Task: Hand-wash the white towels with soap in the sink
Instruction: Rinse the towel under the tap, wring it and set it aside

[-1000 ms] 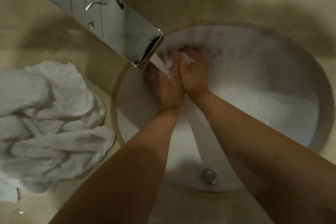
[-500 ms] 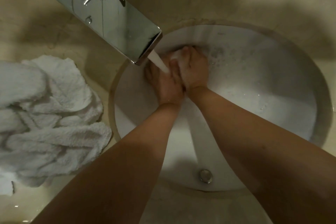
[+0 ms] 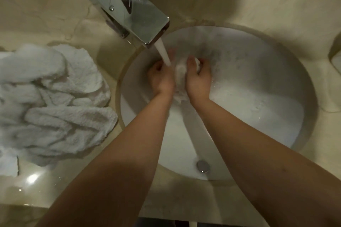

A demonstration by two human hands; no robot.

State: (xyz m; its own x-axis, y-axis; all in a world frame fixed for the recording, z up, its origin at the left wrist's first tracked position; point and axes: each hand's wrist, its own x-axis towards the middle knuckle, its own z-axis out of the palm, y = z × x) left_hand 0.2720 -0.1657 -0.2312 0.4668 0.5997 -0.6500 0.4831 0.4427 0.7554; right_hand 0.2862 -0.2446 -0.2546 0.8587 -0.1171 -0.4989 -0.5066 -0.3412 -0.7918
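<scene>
Rinsing and scrubbing a small white towel [image 3: 180, 79] is the step in hand, judged from the water running from the chrome faucet [image 3: 127, 5] onto the bunched cloth between the two hands. The left hand [image 3: 161, 77] has its fingers curled round one side of the wad, just under the stream, and the right hand [image 3: 198, 77] pinches the other side, with a bit of cloth showing between thumb and fingers. To do it well, the person would likely keep the cloth under the flow, rub one half against the other, and turn it so every fold meets soap and water; a tight squeeze at the end should press out suds. Splashing over the rim is a risk if the wad is held too high. The white sink [image 3: 276, 116] holds cloudy, foamy water on its right side, and the drain stopper [image 3: 203, 166] sits near the front wall. More white towels [image 3: 55, 101] lie heaped on the beige stone surface [image 3: 239, 5] left of the basin, well apart from the hands; whether they are washed cannot be told. The surface by them looks wet and shiny, and the room is dim.
</scene>
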